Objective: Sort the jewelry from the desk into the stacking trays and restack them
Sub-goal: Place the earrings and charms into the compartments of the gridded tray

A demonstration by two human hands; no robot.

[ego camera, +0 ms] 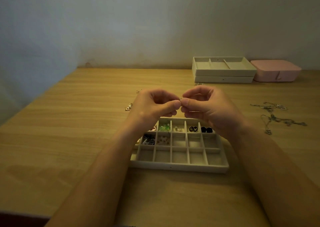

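Your left hand (155, 104) and right hand (204, 104) both pinch 1 tiny earring (181, 98): light, slippery, so grip its hook.

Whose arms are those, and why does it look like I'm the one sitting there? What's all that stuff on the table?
There is no machine here. The camera sits on a person's head and looks down, so you see their two arms just as they do. The left hand and the right hand meet in the air and together pinch a small metal piece, too tiny to name. Under them, on the wooden desk, lies a divided tray. Some of its compartments hold jewelry, like green beads and black earrings. At the back, two stacked trays sit beside a pink box. Loose chains lie to the right, and small shiny pieces to the left.
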